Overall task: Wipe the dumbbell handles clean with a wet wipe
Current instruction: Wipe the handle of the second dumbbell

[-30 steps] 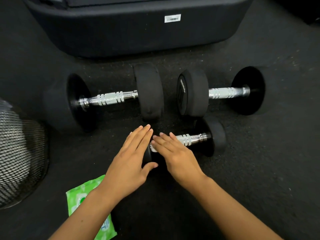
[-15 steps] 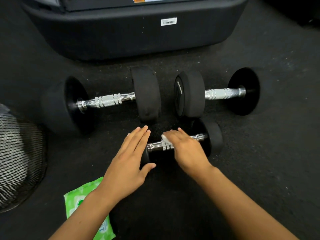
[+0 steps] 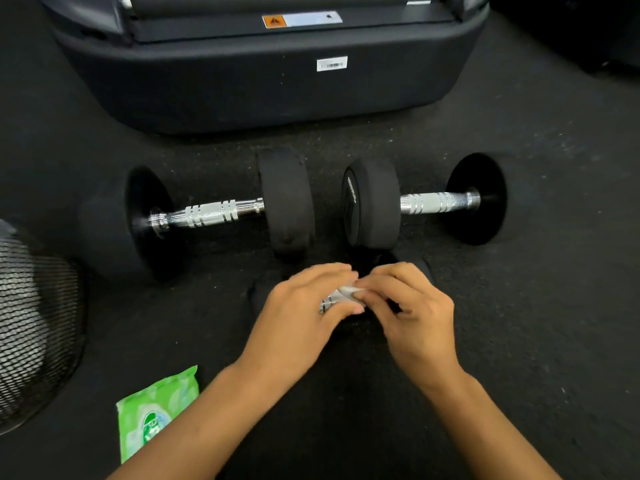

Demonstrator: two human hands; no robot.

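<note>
Together both hands, left hand (image 3: 304, 306) and right hand (image 3: 412, 313), pinch the wipe (image 3: 348, 291) (on the small dumbbell's handle (image 3: 329, 302)).

Shiny knurled metal handle (image 3: 437, 202), matt rubber floor (image 3: 536, 323)

I'm in a gym: black rubber floor (image 3: 519, 341), dumbbells (image 3: 214, 213) before me, a treadmill's base (image 3: 242, 81) behind them.

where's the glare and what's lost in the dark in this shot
Head view: bright glints on the chrome handles of the left dumbbell and right dumbbell; black weight heads melt into the dark floor; wide-angle bending curves the machine base.
</note>
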